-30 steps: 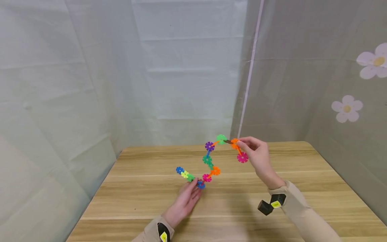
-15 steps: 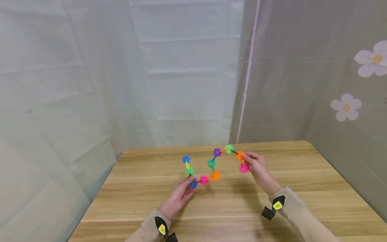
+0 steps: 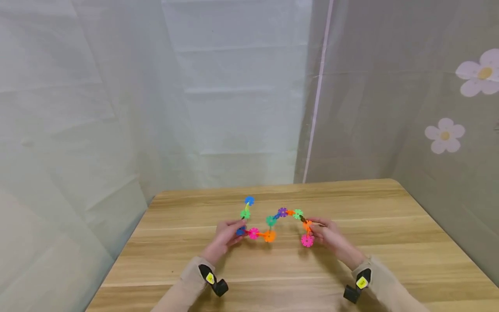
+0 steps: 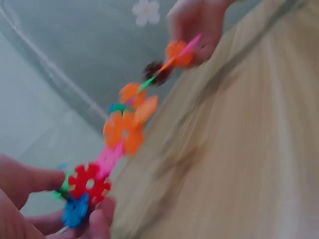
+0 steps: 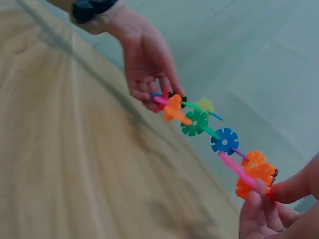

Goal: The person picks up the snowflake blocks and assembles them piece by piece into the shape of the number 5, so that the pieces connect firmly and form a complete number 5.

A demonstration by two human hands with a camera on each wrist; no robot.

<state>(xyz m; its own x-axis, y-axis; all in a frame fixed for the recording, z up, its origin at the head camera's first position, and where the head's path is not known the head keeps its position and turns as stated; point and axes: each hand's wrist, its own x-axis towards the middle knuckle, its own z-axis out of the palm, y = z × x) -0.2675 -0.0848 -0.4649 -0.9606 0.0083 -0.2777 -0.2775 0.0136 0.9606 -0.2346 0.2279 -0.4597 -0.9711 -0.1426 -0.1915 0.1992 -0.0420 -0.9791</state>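
Note:
A winding chain of interlocking plastic snowflake discs (image 3: pixel 270 221) hangs between both hands, just above the table. My left hand (image 3: pixel 223 240) pinches it near a blue disc (image 3: pixel 241 231); from there a short end with a green and a blue disc (image 3: pixel 249 200) points up and away. On the other side my right hand (image 3: pixel 333 240) pinches an orange disc (image 3: pixel 307 225), with a pink disc (image 3: pixel 307 241) below it at the chain's end. In the left wrist view, thumb and fingers hold the chain by a red disc (image 4: pixel 89 184) and a blue one.
The wood-grain table (image 3: pixel 273 277) lies beneath both hands. Pale cloth (image 3: pixel 241 108) hangs behind it, and grey cloth with printed flowers (image 3: pixel 445 135) is at the right. Each wrist carries a strapped black camera (image 3: pixel 352 294).
The right hand has come down and nearer with its end of the chain. The left hand has shifted left, and its short end has swung from pointing left to pointing up and away.

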